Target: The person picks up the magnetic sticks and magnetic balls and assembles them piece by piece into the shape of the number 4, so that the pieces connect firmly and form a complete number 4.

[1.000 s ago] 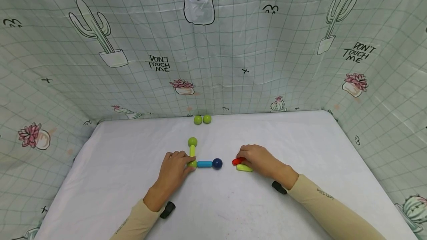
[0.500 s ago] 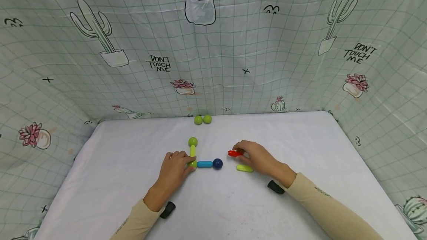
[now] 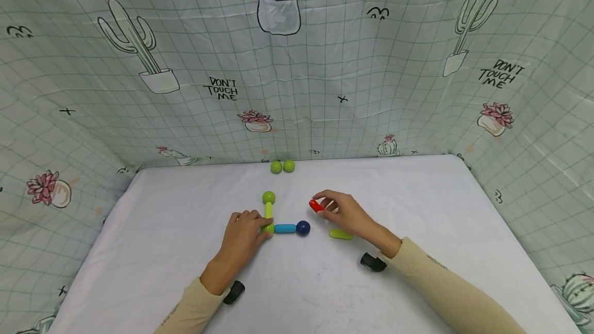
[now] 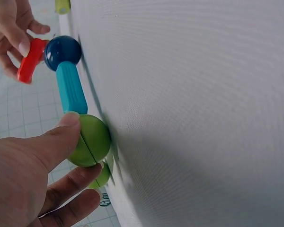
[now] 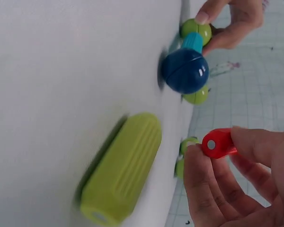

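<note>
My left hand [image 3: 241, 236] pinches a green ball [image 4: 91, 141] between thumb and fingers at the corner of an L-shaped magnetic construction. From that ball a light-blue rod [image 3: 285, 229] runs right to a navy ball [image 3: 303, 228]. A lime rod [image 3: 268, 210] runs away from me to another green ball [image 3: 268, 197]. Raised above the table, my right hand [image 3: 345, 213] holds a short red magnetic rod [image 3: 316, 205] by thumb and fingertips, beyond and right of the navy ball. The red rod's end shows a round silvery magnet in the right wrist view.
A loose lime rod [image 3: 341, 234] lies on the white table [image 3: 394, 189] under my right hand. Two green balls [image 3: 282, 166] sit side by side at the far table edge, before a patterned cloth backdrop [image 3: 306, 76].
My right hand has lifted the red rod from beside the loose lime rod, moved it left and away from me, and turned it. My left hand and the construction stay put.
</note>
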`<action>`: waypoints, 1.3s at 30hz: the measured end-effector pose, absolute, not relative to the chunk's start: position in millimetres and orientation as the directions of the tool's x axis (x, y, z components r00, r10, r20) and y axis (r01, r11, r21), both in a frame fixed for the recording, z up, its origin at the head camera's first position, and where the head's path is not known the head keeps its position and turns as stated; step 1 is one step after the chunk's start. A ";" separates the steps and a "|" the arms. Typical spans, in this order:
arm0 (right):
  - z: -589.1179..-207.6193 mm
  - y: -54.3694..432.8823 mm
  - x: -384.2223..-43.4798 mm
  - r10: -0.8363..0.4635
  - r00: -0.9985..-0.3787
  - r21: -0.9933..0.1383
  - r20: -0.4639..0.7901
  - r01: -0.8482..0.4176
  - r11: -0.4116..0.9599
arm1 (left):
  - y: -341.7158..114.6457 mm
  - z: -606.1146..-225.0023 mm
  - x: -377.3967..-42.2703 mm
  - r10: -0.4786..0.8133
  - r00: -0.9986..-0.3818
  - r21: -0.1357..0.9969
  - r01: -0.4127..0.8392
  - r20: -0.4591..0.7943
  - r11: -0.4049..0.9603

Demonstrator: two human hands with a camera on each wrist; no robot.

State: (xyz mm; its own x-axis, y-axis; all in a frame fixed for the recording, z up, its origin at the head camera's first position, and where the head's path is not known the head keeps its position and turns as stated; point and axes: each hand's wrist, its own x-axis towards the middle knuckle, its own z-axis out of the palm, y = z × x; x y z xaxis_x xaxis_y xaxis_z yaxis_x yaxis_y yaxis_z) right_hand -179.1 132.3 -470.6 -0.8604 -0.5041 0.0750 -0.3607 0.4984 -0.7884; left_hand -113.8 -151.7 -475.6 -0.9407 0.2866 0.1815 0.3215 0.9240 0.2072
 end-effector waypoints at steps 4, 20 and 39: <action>-470.8 126.9 -181.3 -0.511 -0.858 -0.863 0.048 -0.293 0.412 | -151.9 -476.3 -113.8 0.286 -0.941 0.205 0.320 0.180 0.925; -477.4 108.4 -186.0 -0.447 -0.894 -0.933 -0.033 -0.133 0.334 | -150.9 -475.3 -113.1 0.277 -0.947 0.202 0.307 0.160 0.930; -484.7 97.1 -186.0 -0.391 -0.917 -0.929 -0.077 -0.076 0.361 | -151.9 -475.7 -112.7 0.275 -0.946 0.220 0.309 0.174 0.925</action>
